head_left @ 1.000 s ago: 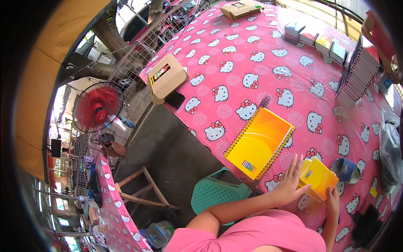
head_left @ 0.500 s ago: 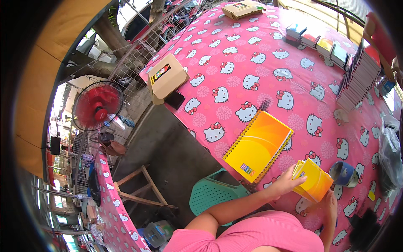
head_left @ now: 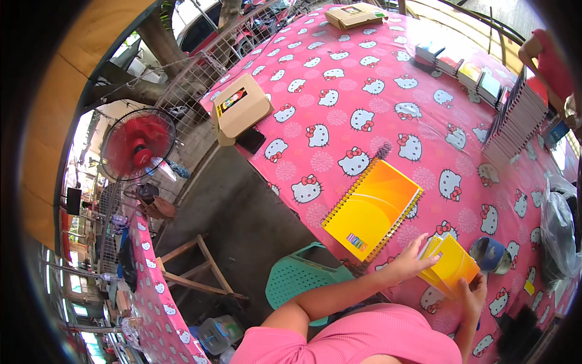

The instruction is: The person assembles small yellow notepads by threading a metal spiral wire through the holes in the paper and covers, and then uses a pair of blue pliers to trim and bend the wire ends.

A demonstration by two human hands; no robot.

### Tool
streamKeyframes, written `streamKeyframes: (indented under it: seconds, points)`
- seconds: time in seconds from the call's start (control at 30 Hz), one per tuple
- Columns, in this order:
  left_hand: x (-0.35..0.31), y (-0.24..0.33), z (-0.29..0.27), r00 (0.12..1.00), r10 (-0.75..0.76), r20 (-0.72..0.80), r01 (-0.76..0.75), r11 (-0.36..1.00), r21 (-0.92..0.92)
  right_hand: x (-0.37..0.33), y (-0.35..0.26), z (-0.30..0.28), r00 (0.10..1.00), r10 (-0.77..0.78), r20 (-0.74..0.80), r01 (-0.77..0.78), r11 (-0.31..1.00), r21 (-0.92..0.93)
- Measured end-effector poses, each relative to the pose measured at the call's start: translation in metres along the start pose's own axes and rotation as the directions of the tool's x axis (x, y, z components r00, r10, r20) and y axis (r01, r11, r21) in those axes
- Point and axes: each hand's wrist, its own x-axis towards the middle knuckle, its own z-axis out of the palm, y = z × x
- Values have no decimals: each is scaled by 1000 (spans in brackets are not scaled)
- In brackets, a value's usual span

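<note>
**Yellow notebooks pinched at the corner**

The small yellow notebooks (head_left: 454, 265) are held over the pink-covered bench (head_left: 388, 145), their near right corner gripped between the fingers of the right hand (head_left: 473, 293). The left hand (head_left: 411, 265) is held with fingers spread at their left edge; whether they are touched cannot be told.

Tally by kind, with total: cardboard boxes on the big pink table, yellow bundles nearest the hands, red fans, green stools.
Cardboard boxes: 2 (near box, far box)
Yellow bundles: 2 (larger spiral-bound bundle on the table, smaller bundle in the right hand)
Red fan: 1
Green stool: 1
Total: 6
</note>
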Motion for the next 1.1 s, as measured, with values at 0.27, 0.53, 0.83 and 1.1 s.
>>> streamKeyframes:
  seconds: [0.27, 0.53, 0.83, 1.1]
  points:
    - [-17, 14, 13, 777, 600, -188, -573, 799, 182, -7, -20, -5, 945, -286, -157, 288, 958, -11]
    - [-25, 20, 21, 713, 701, 30, -685, 685, 249, -10, -28, 48, 932, -361, -6, 361, 928, 93]
    - [-14, 51, 50, 554, 807, 206, -649, 263, 714, -9, -36, 23, 880, -451, 151, 475, 823, -311]
    - [-11, 58, 56, 541, 819, 190, -702, 316, 638, 0, 55, -170, 743, -523, -418, -305, 292, -906]
